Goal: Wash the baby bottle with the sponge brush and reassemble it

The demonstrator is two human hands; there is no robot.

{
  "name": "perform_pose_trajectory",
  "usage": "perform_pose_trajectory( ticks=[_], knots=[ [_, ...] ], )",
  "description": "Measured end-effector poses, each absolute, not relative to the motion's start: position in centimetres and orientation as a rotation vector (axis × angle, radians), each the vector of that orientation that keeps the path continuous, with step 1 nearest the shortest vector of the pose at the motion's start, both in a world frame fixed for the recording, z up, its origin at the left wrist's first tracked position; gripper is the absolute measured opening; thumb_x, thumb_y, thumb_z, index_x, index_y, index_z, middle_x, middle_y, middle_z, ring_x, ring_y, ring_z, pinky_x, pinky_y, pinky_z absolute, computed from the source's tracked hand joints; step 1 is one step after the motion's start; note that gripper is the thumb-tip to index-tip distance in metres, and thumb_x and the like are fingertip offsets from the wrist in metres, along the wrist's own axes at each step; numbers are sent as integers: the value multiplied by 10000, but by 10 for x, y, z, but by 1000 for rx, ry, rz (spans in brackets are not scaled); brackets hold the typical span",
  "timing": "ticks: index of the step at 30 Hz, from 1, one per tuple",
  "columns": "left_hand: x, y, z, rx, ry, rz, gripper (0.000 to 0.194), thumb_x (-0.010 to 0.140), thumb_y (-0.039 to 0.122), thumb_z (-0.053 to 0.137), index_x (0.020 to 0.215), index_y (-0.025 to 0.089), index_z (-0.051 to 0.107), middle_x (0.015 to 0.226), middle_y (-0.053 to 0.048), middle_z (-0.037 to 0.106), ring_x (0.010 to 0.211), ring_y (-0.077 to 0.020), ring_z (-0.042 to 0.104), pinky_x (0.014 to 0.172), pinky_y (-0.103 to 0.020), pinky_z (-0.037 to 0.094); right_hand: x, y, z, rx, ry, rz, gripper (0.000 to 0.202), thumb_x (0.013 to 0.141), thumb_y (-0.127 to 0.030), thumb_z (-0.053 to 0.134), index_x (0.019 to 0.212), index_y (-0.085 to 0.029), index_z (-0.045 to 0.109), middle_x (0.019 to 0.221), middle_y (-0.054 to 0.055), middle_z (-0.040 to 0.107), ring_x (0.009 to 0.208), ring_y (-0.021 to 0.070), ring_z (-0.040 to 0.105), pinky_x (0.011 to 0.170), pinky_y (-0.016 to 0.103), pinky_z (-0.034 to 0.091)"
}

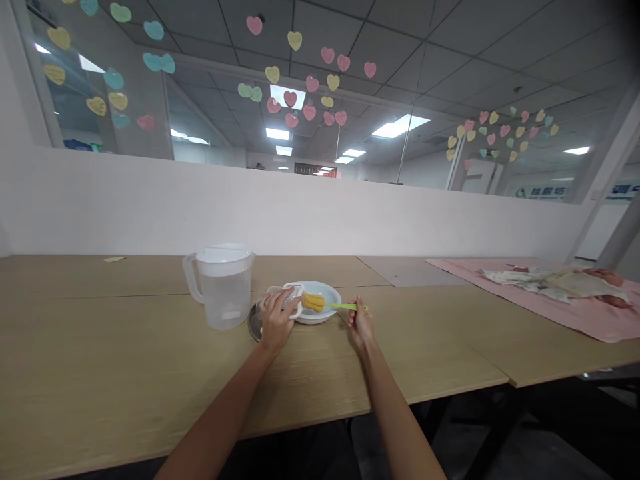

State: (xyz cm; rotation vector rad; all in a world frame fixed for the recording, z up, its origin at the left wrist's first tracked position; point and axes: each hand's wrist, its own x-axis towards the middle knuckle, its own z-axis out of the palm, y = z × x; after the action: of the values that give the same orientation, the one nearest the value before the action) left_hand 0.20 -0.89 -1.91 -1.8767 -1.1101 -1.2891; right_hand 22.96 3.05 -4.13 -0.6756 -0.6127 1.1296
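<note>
My left hand (275,320) is closed around a clear container with a white rim (300,291), tipped on its side with its mouth to the right. My right hand (362,323) grips the thin green handle of a sponge brush (342,306). The brush's yellow head lies level at the container's mouth; whether its tip is inside, I cannot tell. Both are held over a shallow white basin (326,316), whose contents I cannot make out. Partly hidden under my left hand is a round, dark metallic dish (254,323).
A translucent lidded pitcher (225,297) stands left of my left hand. At the right, a pink cloth (555,313) carries a doll-like figure in pale clothing (565,283). Behind the wooden table (125,360) rises a white wall (310,213) with windows above.
</note>
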Motion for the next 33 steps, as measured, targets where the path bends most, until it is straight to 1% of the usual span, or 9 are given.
perform_pose_trajectory(
  ticks=[5, 11, 18, 21, 26, 33],
  knots=[
    [3, -9, -21, -1907, -1104, -1258, 417, 840, 80, 509, 1129, 309, 704, 1241, -62, 688, 1151, -246, 613, 1091, -477, 327, 230, 33, -45, -682, -648, 1134, 478, 714, -623, 741, 701, -185, 550, 425, -106, 434, 321, 36, 346, 310, 145, 269],
    [7, -12, -23, -2009, -1003, -1182, 518, 802, 18, 494, 1171, 325, 688, 1245, -45, 685, 1174, -242, 601, 1090, -467, 337, 228, 32, -47, -695, -720, 1179, 464, 690, -592, 781, 760, -160, 627, 435, -95, 459, 330, 35, 367, 313, 138, 295],
    [5, -14, -19, -1964, -1101, -1211, 498, 805, 36, 497, 1161, 319, 701, 1247, -55, 683, 1165, -251, 604, 1100, -478, 350, 225, 24, -40, -658, -760, 1313, 376, 648, -433, 864, 800, -145, 676, 456, -75, 519, 334, 48, 421, 305, 144, 351],
    [7, -13, -20, -1997, -1072, -1178, 495, 809, 43, 500, 1181, 308, 691, 1255, -61, 680, 1183, -251, 598, 1102, -480, 363, 223, 22, -39, -670, -796, 1389, 353, 629, -363, 884, 806, -131, 684, 468, -62, 551, 336, 52, 448, 310, 142, 374],
    [10, -12, -22, -2079, -986, -1108, 562, 797, 8, 471, 1239, 303, 653, 1286, -50, 662, 1209, -235, 585, 1095, -457, 382, 221, 22, -41, -647, -853, 1510, 305, 676, -324, 858, 833, -130, 683, 479, -52, 568, 350, 70, 490, 317, 146, 395],
    [7, -12, -17, -1996, -1017, -1169, 491, 836, 43, 495, 1226, 286, 666, 1299, -63, 653, 1187, -247, 590, 1073, -449, 400, 222, 25, -41, -618, -818, 1493, 279, 720, -356, 829, 825, -155, 666, 486, -69, 550, 354, 63, 486, 327, 140, 391]
  ],
)
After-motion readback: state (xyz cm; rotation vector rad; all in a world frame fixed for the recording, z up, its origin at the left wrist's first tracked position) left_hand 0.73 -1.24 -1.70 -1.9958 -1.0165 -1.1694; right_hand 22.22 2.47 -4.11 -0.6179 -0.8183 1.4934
